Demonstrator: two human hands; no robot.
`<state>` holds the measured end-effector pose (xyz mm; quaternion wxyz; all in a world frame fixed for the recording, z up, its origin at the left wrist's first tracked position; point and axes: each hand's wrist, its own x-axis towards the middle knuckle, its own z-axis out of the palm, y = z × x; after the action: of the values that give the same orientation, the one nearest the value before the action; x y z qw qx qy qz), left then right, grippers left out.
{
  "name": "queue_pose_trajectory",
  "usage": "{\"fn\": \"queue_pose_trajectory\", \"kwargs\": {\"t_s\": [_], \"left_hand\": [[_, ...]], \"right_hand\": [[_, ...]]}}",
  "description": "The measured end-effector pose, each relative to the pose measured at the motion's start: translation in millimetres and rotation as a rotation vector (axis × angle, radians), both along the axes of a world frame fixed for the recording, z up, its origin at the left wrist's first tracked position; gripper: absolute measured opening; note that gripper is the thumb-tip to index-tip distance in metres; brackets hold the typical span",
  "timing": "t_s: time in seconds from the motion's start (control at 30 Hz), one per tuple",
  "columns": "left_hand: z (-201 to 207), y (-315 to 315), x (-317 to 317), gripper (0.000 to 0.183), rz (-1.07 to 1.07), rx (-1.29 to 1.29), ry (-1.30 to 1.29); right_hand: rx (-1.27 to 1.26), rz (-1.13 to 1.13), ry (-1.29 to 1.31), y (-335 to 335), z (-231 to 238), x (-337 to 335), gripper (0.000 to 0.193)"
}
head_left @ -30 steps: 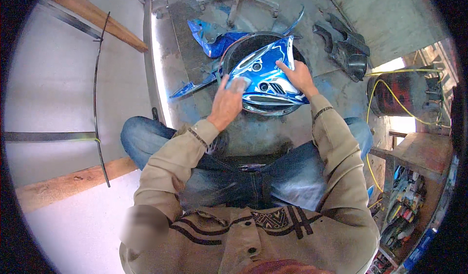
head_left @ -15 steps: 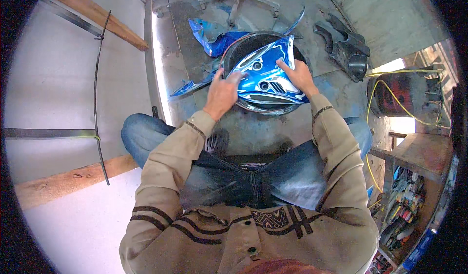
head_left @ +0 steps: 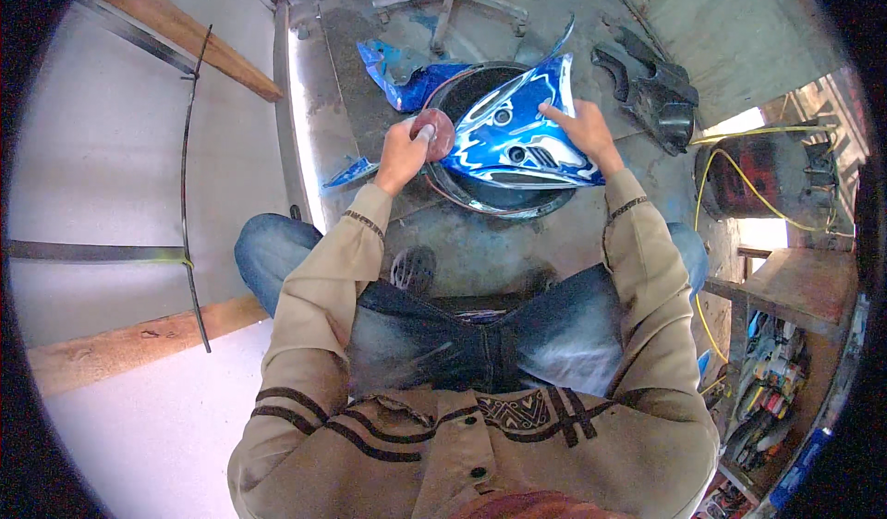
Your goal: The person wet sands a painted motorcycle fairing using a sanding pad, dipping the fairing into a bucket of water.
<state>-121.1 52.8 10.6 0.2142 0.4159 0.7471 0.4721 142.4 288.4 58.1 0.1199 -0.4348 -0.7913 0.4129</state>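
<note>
So the main thing here is a glossy blue and white panel (head_left: 490, 138), pointy at the ends, with two round holes and a little slatted vent next to the lower one. It's over a round black tub (head_left: 501, 211), and I can't tell if it's actually sitting on the rim or just held above it. The right hand (head_left: 591, 137) has the panel by its right edge, thumb laid on top; the other fingers go out of sight, so can't say how they're curled. The left hand (head_left: 403, 156) is pinching a reddish-brown round disc (head_left: 438, 134), thumb flat on its face, right by the panel's left end. Whether the disc touches the panel, no idea from this angle. Just behind the tub on the floor (head_left: 494, 256) there's another blue piece (head_left: 416, 86), plus a narrow blue one (head_left: 349, 173) off to the left. Further right is a molded black part (head_left: 652, 98), and up top a chair base (head_left: 449, 0) with splayed legs. Way over on the right you've got a yellow hose (head_left: 758, 135) running around a dark, reddish drum (head_left: 750, 184), then a wooden shelf (head_left: 799, 283) with a jumble of stuff underneath.
</note>
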Motion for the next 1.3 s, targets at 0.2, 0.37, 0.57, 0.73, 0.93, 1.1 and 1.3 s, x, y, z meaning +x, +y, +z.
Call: {"fn": "queue_pose_trajectory", "kwargs": {"t_s": [0.2, 0.37, 0.57, 0.73, 0.93, 1.1, 1.3], "left_hand": [[-17, 0, 6, 0.027, -0.11, 0.018, 0.27], [-10, 36, 38, 0.024, -0.155, -0.298, 0.416], [-54, 102, 39, 0.023, -0.256, -0.319, 0.365], [-105, 135, 43, 0.031, -0.189, -0.749, 0.345], [-149, 180, 84, 0.037, -0.139, -0.934, 0.172], [-151, 189, 81, 0.057, -0.047, -0.727, -0.462], [-141, 162, 65, 0.048, 0.198, -0.657, -0.053]], "right_hand": [[0.468, 0.032, -0.134, -13, -4, -5, 0.059], [0.365, 0.207, -0.31, -15, -17, -9, 0.049], [0.283, 0.434, -0.585, -17, -42, -11, 0.047], [0.312, 0.427, -0.539, -11, -60, -12, 0.049], [0.255, 0.408, -0.63, 0, -63, 3, 0.052], [0.264, 0.398, -0.637, 5, -76, 8, 0.051], [0.311, 0.405, -0.505, -8, -50, -5, 0.041]]}}
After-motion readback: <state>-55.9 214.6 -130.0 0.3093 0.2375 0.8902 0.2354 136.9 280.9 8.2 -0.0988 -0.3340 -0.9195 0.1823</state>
